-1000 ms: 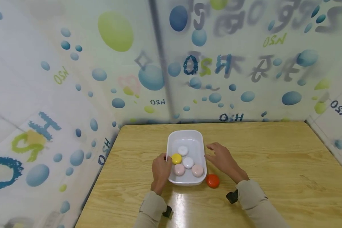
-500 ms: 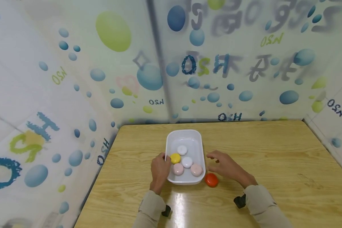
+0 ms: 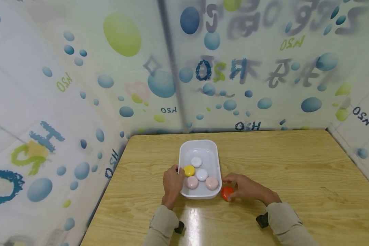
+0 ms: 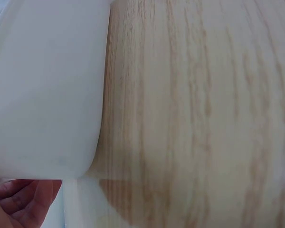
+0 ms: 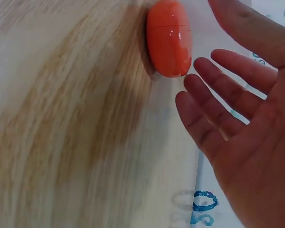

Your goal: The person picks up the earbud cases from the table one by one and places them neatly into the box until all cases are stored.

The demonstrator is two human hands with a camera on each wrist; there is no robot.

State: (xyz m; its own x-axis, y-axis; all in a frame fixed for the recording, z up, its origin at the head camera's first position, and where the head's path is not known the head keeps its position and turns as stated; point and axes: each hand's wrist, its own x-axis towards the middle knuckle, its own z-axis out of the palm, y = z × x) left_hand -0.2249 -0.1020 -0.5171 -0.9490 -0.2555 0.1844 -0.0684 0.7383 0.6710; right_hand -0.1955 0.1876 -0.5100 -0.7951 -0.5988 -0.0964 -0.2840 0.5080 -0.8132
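Note:
My left hand (image 3: 173,182) grips the left rim of a white rectangular tray (image 3: 203,145). Its fingers (image 4: 23,202) show past the tray's white wall (image 4: 47,90) in the left wrist view. In the tray lie several glossy round flattened pieces: a yellow one (image 3: 189,171), two white and two pale pink. A similar red piece (image 3: 227,193) lies on the table by the tray's near right corner. My right hand (image 3: 249,188) is beside it, thumb and fingers spread around it. In the right wrist view that hand (image 5: 256,142) has parted fingers, and the red piece (image 5: 170,42) shows a seam.
The wooden table (image 3: 279,157) extends to both sides of the tray. Behind it stands a pale wall covering (image 3: 258,92) printed with blue and green bubbles. A dark wrist device (image 3: 262,220) sits by the right sleeve, another (image 3: 179,227) by the left.
My right hand has moved from beside the tray's right rim down toward me, to the red piece. The left hand keeps its hold on the tray rim. The pieces stay where they were.

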